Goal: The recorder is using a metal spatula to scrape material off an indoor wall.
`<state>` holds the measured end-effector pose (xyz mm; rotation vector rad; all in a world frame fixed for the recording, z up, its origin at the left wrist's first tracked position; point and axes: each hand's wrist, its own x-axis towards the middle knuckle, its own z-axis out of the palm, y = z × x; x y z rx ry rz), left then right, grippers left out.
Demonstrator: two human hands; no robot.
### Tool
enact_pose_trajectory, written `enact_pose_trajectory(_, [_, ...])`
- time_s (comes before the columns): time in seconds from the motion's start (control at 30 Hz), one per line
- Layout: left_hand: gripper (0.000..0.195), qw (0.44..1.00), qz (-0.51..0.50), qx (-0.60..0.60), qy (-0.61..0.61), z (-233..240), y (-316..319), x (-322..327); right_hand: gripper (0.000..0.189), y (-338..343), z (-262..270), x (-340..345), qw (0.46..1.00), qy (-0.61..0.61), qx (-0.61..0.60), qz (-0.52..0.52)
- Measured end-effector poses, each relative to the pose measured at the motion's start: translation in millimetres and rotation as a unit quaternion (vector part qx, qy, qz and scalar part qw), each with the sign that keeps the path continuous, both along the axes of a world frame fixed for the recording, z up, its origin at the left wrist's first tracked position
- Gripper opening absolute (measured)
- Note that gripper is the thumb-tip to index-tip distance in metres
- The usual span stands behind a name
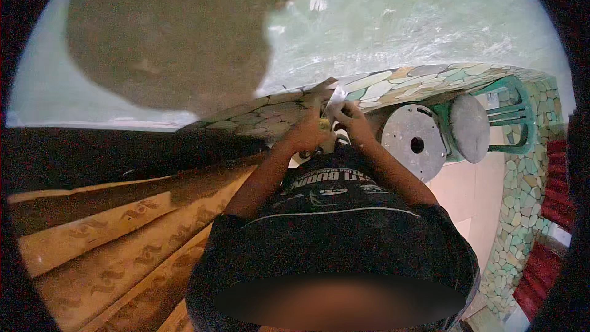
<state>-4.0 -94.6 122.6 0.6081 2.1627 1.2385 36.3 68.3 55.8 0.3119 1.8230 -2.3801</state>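
My left hand [306, 134] is closed around a small yellowish object [324, 124], whose kind cannot be told. Beside it, the bent fingers of my right hand [354, 120] pinch a pale, shiny, flat piece [338, 95] that slants upward between the hands. Both hands are close together in front of my dark printed shirt, near the foot of the wall. A black-and-white striped thing [341, 135] shows just below them. My fingers and the blur hide how the two held things meet.
The pale green wall [415, 18] has a stone-patterned lower band [387, 84]. At right are a round metal disc [413, 143] with a central hole, a grey round top [469, 128] and a green plastic chair [521, 115]. Brown patterned fabric [138, 244] hangs in folds at left.
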Motion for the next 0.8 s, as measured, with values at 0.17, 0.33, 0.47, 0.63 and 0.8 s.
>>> enact_pose_trajectory(0.17, [0.058, 0.967, 0.009, -0.217, -0.134, 20.5, -2.7, -13.5, 0.023, 13.9, -2.1, -2.2, 0.987, -0.046, -0.111, -0.103])
enact_pose_trajectory(0.33, [0.039, 0.987, -0.031, -0.159, -0.008, 41.5, -2.9, -26.4, 0.033, 26.1, 21.4, -8.3, 0.96, 0.026, -0.074, -0.27])
enact_pose_trajectory(0.47, [0.03, 0.991, 0.021, -0.13, 0.036, 26.1, -18.7, -34.3, 0.036, 36.3, 7.5, -13.1, 0.918, 0.087, 0.135, -0.363])
enact_pose_trajectory(0.63, [0.03, 0.986, -0.029, -0.162, -0.003, 56.1, -14.4, -45.6, 0.048, 42.5, 51.7, -23.2, 0.883, 0.009, 0.101, -0.458])
enact_pose_trajectory(0.8, [0.03, 0.988, -0.111, -0.101, 0.028, 72.1, -17.7, -60.6, 0.056, 34.7, 38.9, -46.9, 0.832, 0.085, 0.142, -0.53])
